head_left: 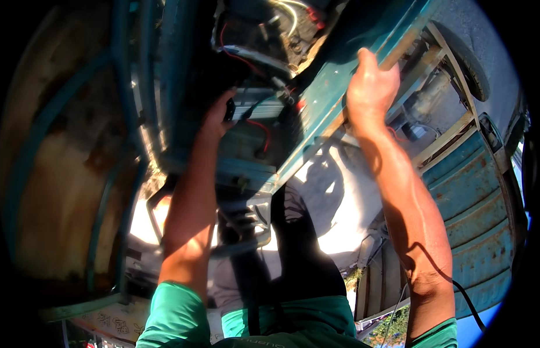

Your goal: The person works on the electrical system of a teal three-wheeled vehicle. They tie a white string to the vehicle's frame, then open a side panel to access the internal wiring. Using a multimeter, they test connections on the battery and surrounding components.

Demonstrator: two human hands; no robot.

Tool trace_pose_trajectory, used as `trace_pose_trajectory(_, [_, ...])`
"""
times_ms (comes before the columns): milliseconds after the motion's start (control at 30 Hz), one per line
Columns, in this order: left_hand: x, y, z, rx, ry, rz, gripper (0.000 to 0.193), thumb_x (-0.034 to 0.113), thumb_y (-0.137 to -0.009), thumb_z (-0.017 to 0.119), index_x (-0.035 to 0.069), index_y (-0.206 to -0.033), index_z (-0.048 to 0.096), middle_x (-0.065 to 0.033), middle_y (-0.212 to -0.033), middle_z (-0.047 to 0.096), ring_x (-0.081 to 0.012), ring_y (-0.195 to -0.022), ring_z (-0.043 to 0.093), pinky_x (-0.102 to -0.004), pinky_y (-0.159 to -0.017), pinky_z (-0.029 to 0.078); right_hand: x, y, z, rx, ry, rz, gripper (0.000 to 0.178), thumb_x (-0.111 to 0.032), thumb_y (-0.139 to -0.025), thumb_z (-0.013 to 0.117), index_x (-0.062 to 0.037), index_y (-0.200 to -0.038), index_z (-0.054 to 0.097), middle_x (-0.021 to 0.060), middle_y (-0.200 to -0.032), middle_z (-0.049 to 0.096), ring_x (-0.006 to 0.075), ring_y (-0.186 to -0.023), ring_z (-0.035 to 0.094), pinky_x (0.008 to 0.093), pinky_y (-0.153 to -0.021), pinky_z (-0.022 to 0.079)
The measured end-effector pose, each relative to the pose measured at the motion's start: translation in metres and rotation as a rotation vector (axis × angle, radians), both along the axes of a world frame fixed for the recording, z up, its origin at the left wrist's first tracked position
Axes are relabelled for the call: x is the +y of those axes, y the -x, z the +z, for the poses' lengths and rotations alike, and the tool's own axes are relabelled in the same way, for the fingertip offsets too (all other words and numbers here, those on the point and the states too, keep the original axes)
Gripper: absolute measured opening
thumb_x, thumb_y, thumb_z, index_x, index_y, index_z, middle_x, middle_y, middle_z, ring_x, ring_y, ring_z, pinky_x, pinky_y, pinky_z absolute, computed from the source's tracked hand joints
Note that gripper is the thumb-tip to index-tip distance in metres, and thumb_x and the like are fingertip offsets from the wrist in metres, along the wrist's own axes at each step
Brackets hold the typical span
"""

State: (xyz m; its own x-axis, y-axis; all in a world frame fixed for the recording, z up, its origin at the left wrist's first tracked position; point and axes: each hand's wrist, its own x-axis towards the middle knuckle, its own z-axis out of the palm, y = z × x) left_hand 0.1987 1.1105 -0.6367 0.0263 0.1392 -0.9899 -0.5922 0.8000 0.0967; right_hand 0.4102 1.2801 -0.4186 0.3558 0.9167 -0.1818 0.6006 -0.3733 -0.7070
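Both bare forearms (406,197) stretch forward, the right hand (371,84) curled, the left hand (216,115) partly shadowed.

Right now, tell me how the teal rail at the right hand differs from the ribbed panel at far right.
The teal rail is long and narrow; the ribbed panel is broad, crossed by ridges. The right hand is on the rail; no hand is on the panel. Both are blue-green.

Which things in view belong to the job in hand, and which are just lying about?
Likely in use:
teal metal rail, gripped by the right hand
dark object at the left hand, too blurred to identify
red wire nearby

Likely just surroundings:
tyre
rusty teal panel
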Motion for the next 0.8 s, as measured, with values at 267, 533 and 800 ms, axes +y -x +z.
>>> trace_pose_trajectory(267, [0.034,0.012,-0.025,-0.100,0.147,0.081,0.041,0.049,-0.074,0.079,0.017,-0.095,0.064,-0.0023,-0.086,0.064,-0.0148,-0.069,0.060,-0.0253,-0.049,0.044,-0.001,0.001,-0.002,-0.015,-0.007,-0.019,0.047,-0.029,-0.080,0.059,0.0111,-0.104,0.053,0.0279,-0.106,0.057,0.0402,-0.100,0.055,0.0456,-0.096,0.039])
trace_pose_trajectory(533, [0.029,0.004,-0.023,-0.021,0.190,0.192,0.045,0.050,-0.080,0.074,0.013,-0.104,0.061,-0.0047,-0.093,0.066,-0.0180,-0.081,0.061,-0.0278,-0.063,0.048,-0.003,-0.002,-0.004,-0.013,-0.038,0.002,0.051,-0.030,-0.078,0.060,0.0143,-0.102,0.052,0.0312,-0.102,0.057,0.0437,-0.099,0.055,0.0462,-0.095,0.039])
trace_pose_trajectory(800, [-0.013,-0.009,-0.042,0.012,-0.042,0.344,0.031,0.035,-0.090,0.063,0.013,-0.112,0.062,-0.0069,-0.099,0.068,-0.0226,-0.083,0.066,-0.0352,-0.063,0.056,-0.001,-0.003,-0.013,-0.091,-0.153,-0.034,0.038,-0.027,-0.080,0.066,0.0105,-0.087,0.060,0.0203,-0.084,0.064,0.0303,-0.080,0.060,0.0386,-0.083,0.045])
